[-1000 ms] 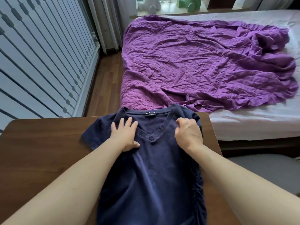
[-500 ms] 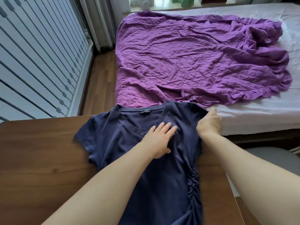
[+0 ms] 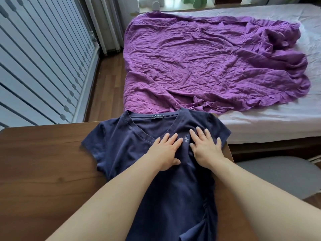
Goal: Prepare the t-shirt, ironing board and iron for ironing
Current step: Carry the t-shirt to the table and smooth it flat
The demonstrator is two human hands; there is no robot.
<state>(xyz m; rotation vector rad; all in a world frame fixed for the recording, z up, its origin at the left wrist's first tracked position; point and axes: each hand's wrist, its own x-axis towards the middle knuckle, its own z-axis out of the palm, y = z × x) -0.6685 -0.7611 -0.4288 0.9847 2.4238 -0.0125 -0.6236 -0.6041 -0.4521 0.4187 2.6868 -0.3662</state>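
Note:
A navy V-neck t-shirt (image 3: 132, 146) lies face up on a brown wooden table (image 3: 43, 171), its collar toward the bed and its right sleeve hanging past the table's right edge. My left hand (image 3: 165, 152) lies flat on the chest, just below the V of the neckline, fingers apart. My right hand (image 3: 205, 148) lies flat beside it on the shirt's right chest, next to a small embroidered logo (image 3: 186, 139). Neither hand grips the cloth. No iron or ironing board shows in this view.
A bed with a white sheet (image 3: 260, 122) and a crumpled purple blanket (image 3: 208, 66) stands just beyond the table. A grey chair seat (image 3: 278, 174) is at the right. A white slatted wall panel (image 3: 43, 58) and a strip of wooden floor (image 3: 106, 87) lie at the left.
My right hand let go of the shirt's right sleeve and came back flat onto the chest. The left hand stayed flat near the neckline. The sleeve is spread out and the logo shows.

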